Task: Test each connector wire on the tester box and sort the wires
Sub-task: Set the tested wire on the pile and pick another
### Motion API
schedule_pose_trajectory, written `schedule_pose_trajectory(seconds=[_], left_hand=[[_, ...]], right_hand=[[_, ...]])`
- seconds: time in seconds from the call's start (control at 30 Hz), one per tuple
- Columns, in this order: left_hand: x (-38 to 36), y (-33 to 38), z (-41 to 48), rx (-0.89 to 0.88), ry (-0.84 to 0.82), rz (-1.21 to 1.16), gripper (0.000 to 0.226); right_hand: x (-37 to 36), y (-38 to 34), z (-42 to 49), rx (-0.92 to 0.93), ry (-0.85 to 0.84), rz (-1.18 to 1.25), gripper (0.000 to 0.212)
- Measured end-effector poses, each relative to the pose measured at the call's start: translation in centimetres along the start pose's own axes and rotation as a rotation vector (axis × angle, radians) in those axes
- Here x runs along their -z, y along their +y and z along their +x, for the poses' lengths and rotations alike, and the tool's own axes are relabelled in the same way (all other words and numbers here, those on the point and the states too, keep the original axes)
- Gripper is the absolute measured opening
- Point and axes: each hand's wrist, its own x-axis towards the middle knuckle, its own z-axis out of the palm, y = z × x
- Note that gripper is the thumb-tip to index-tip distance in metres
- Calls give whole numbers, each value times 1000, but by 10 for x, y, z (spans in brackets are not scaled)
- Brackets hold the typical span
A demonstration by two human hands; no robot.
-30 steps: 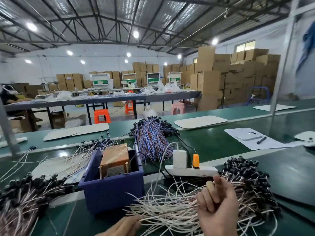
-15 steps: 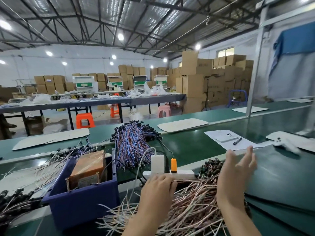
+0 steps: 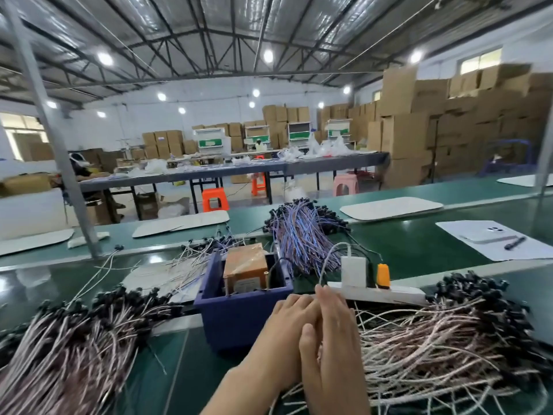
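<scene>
My left hand [image 3: 287, 333] and my right hand [image 3: 332, 342] lie side by side, touching, fingers stretched out flat, backs up. They rest over the left edge of a big pile of pink-white wires with black connectors [image 3: 449, 342]. No wire shows in either hand; the palms are hidden. Just beyond my fingers stands a blue bin [image 3: 239, 319] with the brown taped tester box [image 3: 245, 268] inside it. A second pile of the same wires [image 3: 68, 351] lies at the left. A bundle of purple-blue wires [image 3: 305, 235] lies behind the bin.
A white power strip [image 3: 389, 292] carries a white charger [image 3: 353, 271] and an orange plug [image 3: 383, 275]. Loose wires [image 3: 179, 265] spread left of the bin. Paper with a phone and pen [image 3: 493, 238] lies at the right. A metal post [image 3: 51, 130] rises at the left.
My hands were apart, the right one lifted with spread fingers; now they have come together flat in front of the bin. The view has swung back to the left.
</scene>
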Motion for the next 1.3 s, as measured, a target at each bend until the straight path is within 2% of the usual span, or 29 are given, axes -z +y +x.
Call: schedule_pose_trajectory(seconds=[0.1, 0.2, 0.3, 0.37, 0.47, 0.53, 0.6, 0.73, 0.93, 1.03, 1.13, 1.23, 1.3], left_hand=[[22, -27, -41, 18, 59, -6, 37], [39, -60, -86, 109, 88, 55, 36], [52, -101, -125, 299, 194, 97, 30], [59, -131, -147, 463, 202, 213, 31], [67, -169, -171, 710, 152, 381, 34], [69, -185, -178, 793, 124, 426, 36], [70, -193, -178, 821, 95, 459, 37], [69, -195, -166, 838, 154, 505, 40], [69, -197, -153, 959, 41, 520, 37], [67, -195, -149, 986, 173, 386, 37], [76, -180, -142, 939, 479, 118, 32], [94, -145, -124, 697, 790, -146, 16], [102, -110, -115, 474, 901, -234, 15]], right_hand=[[-26, -29, -16, 41, -68, 42, 53], [-49, -45, -28, 102, -230, 59, 50], [-67, -45, -38, 161, -365, 14, 42], [-70, -44, -41, 169, -431, -1, 41], [-67, -40, -44, 197, -425, -18, 35], [-66, -38, -46, 178, -410, -27, 34], [-65, -38, -46, 155, -399, -38, 37], [-63, -37, -48, 122, -396, -34, 38], [-62, -36, -47, 57, -406, 18, 36], [-61, -37, -47, 51, -386, 23, 36], [-63, -35, -46, 21, -376, 36, 35], [-65, -34, -46, -38, -356, 108, 33], [-62, -34, -45, -137, -331, 244, 28]])
